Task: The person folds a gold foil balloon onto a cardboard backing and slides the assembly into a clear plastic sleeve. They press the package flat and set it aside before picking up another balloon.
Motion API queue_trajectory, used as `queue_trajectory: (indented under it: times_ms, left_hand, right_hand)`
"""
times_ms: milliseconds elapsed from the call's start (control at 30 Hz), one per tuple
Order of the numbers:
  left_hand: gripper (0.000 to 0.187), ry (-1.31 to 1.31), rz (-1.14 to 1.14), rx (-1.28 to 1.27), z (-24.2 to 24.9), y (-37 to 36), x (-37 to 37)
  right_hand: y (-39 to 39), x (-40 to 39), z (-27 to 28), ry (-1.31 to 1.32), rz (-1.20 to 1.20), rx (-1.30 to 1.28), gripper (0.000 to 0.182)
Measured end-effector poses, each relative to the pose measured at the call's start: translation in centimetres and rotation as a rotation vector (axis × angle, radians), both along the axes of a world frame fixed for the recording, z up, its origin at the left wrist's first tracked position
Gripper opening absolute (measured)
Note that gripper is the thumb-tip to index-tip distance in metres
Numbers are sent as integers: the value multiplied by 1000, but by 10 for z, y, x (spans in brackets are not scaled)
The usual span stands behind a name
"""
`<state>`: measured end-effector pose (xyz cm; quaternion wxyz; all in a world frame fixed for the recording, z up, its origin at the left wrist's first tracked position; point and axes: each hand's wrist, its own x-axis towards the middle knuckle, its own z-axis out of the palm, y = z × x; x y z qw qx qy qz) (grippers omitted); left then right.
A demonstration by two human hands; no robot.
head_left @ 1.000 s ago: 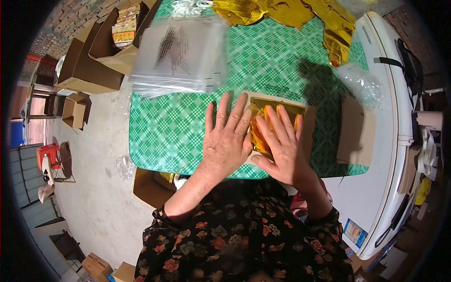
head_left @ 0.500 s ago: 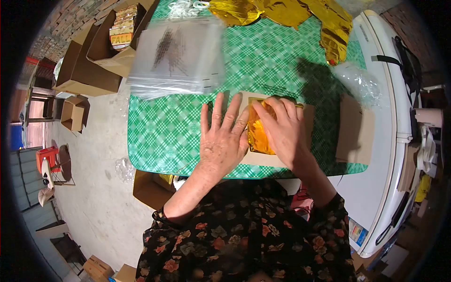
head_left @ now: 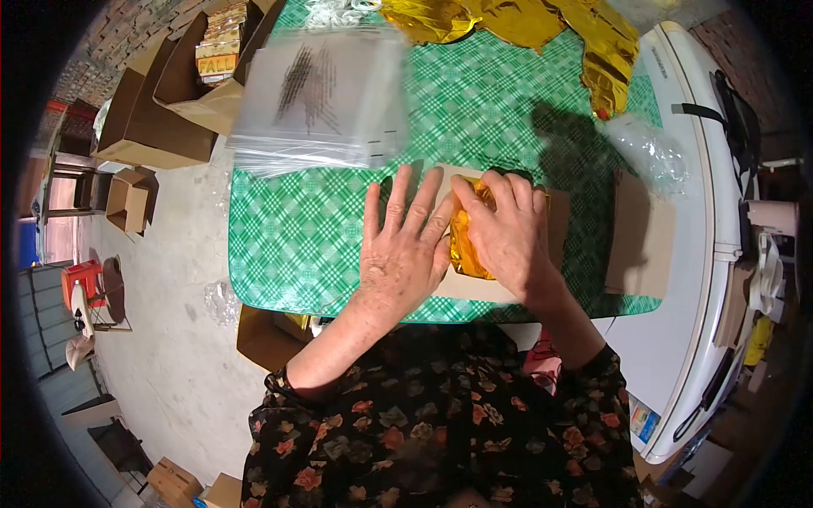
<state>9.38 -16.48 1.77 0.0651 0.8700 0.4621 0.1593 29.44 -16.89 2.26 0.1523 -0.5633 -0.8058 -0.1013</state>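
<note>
A crinkled piece of gold foil (head_left: 465, 256) lies on a flat sheet of cardboard (head_left: 478, 289) near the front edge of the table. My right hand (head_left: 511, 241) is over the foil, its fingers bent and pressed onto it, hiding most of its right side. Flat beside the foil rests my left hand (head_left: 400, 254), fingers spread, with the thumb by the foil's left edge. Its fingers lie partly over the green plaid tablecloth (head_left: 296, 229) and partly over the cardboard. Whether the foil wraps anything cannot be seen.
A stack of clear plastic sleeves (head_left: 318, 93) is at the table's back left. More gold foil (head_left: 517, 24) spreads along the back. Another cardboard piece (head_left: 639, 237) and crumpled clear plastic (head_left: 648, 152) are at right, beside a white appliance (head_left: 699, 220). Open cartons (head_left: 157, 118) stand left.
My right hand has shifted slightly left over the foil, covering a little more of it, with its fingers more bent. My left hand stays spread in nearly the same place.
</note>
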Motion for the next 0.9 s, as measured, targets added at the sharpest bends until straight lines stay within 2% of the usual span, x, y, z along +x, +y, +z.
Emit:
queue_trajectory:
  times_ms: [333, 433, 667, 900]
  left_hand:
    - [64, 89, -75, -31, 4, -10, -8]
    - [62, 66, -99, -108, 9, -17, -15]
    - [53, -57, -83, -53, 12, -25, -30]
    - [42, -200, -272, 75, 7, -31, -32]
  right_hand:
    - [-2, -4, 0, -52, -31, -3, 60]
    - [-3, -4, 2, -75, -30, -16, 64]
    - [-6, -7, 6, -125, -43, -22, 68]
    - [-5, -6, 4, -144, -37, -18, 65]
